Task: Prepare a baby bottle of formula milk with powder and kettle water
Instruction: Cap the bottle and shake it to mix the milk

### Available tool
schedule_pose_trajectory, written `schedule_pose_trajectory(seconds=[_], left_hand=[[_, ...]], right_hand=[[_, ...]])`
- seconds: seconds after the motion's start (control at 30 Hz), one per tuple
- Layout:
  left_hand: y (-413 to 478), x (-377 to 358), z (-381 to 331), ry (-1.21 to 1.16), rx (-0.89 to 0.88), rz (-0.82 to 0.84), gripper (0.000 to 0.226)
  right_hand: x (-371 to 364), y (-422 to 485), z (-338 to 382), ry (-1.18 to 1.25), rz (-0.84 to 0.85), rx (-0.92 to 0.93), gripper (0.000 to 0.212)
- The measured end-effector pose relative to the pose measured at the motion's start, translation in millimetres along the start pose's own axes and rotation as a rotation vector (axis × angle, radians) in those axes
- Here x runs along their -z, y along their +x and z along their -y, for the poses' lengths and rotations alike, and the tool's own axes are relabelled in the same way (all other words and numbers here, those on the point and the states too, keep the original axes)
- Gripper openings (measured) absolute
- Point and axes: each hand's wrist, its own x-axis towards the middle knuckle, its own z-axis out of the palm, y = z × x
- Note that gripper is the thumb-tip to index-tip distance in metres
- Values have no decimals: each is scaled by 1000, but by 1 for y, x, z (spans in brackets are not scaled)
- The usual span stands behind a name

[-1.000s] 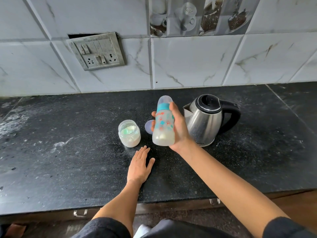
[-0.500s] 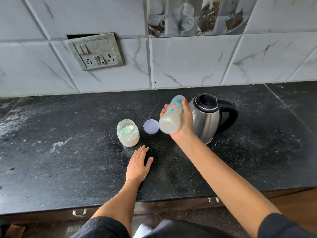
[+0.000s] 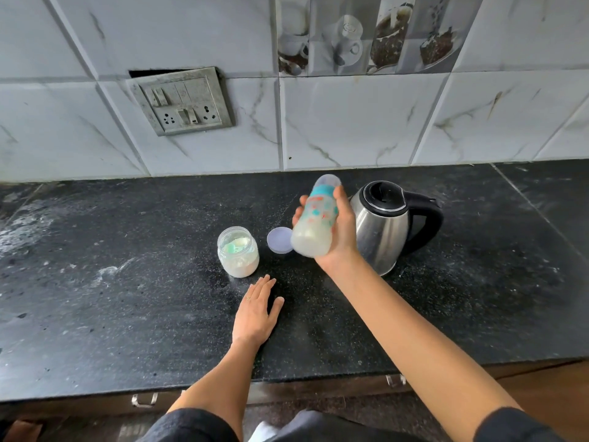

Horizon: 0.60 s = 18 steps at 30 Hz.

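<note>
My right hand (image 3: 342,232) grips a capped baby bottle (image 3: 315,221) with a teal collar and milky white liquid inside, held in the air and tilted a little, top leaning right. Just right of it, a steel kettle (image 3: 382,228) with a black lid and handle stands on the black counter (image 3: 127,298). An open clear jar of white powder (image 3: 238,252), with a green scoop inside, sits to the left. The jar's round lid (image 3: 279,240) lies flat between jar and bottle. My left hand (image 3: 256,309) rests flat on the counter, fingers apart, holding nothing.
White powder is smeared over the counter's left part (image 3: 28,224). A switch and socket plate (image 3: 181,102) is set in the tiled wall behind. The counter's front edge with drawer handles (image 3: 145,400) runs below my arms.
The bottle swung from upright to a strong tilt and now stands less tilted, as my right hand shakes it. My left hand has stayed flat on the counter.
</note>
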Motion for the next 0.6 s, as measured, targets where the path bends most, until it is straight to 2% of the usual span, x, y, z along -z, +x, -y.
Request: schedule_pose_trajectory(seconds=[0.07,0.2,0.27,0.37,0.5,0.6], left_hand=[[0,0,0,4,0,2,51],[0,-1,2,14,-5,9,51],[0,0,2,12,1,10,51],[-1,0,1,0,7,12,52],[-1,1,2,0,6,14,52],[0,1,1,1,10,20,52]], right_hand=[[0,2,5,58,-27,-3,44],[7,-12,-8,-141,100,-30,49],[5,-5,-3,-80,109,12,51],[1,-1,9,22,79,17,44],[3,-2,10,-133,186,17,53],[-3,0,21,53,171,65,43]])
